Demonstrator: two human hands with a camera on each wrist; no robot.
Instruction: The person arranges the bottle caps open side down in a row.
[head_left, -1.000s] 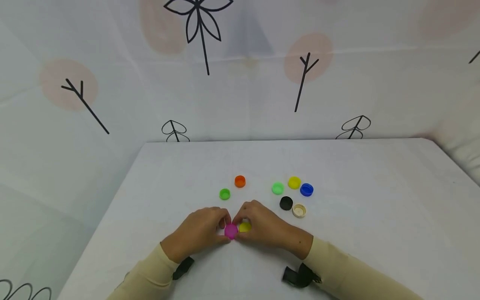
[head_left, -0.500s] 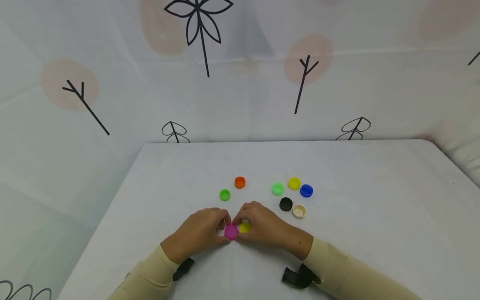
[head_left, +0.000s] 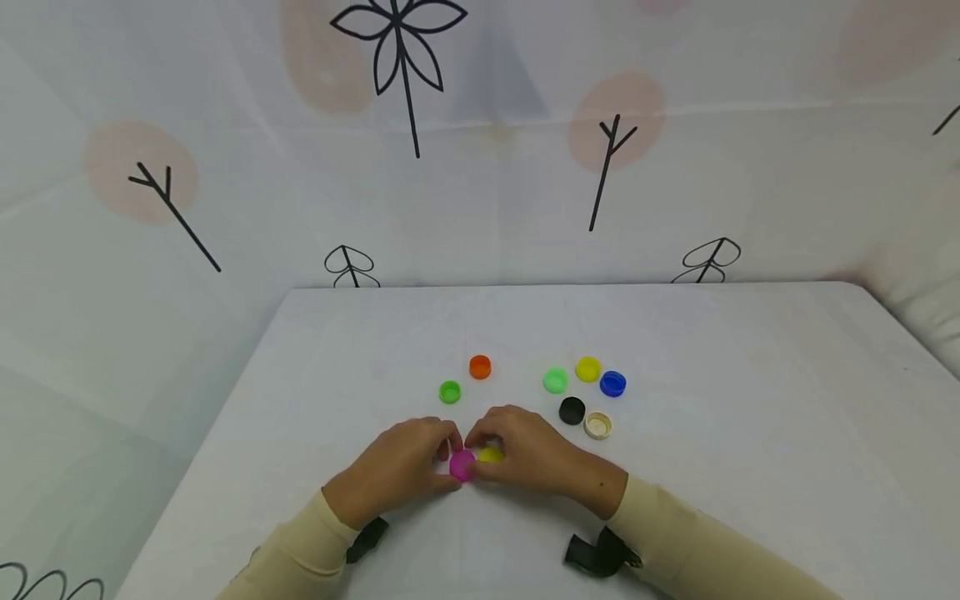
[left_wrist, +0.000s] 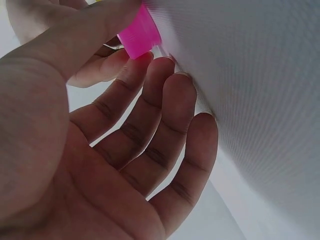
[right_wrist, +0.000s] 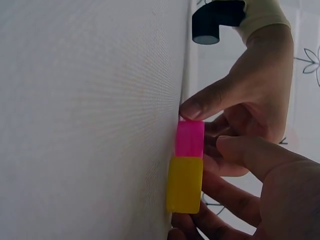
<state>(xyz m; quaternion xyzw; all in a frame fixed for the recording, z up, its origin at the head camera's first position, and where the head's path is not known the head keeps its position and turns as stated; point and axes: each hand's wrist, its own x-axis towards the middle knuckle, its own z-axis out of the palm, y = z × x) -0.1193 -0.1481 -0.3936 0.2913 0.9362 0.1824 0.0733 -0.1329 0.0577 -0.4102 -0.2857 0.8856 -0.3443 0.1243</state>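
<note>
A pink bottle cap (head_left: 461, 467) sits on the white table, its side touching a yellow bottle cap (right_wrist: 185, 185) in the right wrist view. My left hand (head_left: 401, 462) pinches the pink cap between thumb and index finger; its other fingers (left_wrist: 167, 110) curl against the cloth. My right hand (head_left: 536, 454) is bent around the yellow cap, which it partly hides in the head view. Seen from the right wrist, its thumb (right_wrist: 232, 150) stands off the yellow cap, near the top of the pink one, while the other fingers are at the yellow cap's far side.
Beyond the hands lie an orange cap (head_left: 480, 367) and a green cap (head_left: 450, 392). Farther right is a cluster: light green (head_left: 556, 380), yellow (head_left: 588, 369), blue (head_left: 612, 383), black (head_left: 572, 410) and cream (head_left: 598, 425) caps. A patterned cloth (head_left: 495, 200) hangs behind the table.
My right thumb has shifted slightly left, over the edge of the pink cap, and covers more of the yellow cap's near side. The left hand keeps its place; the head view tilts up slightly.
</note>
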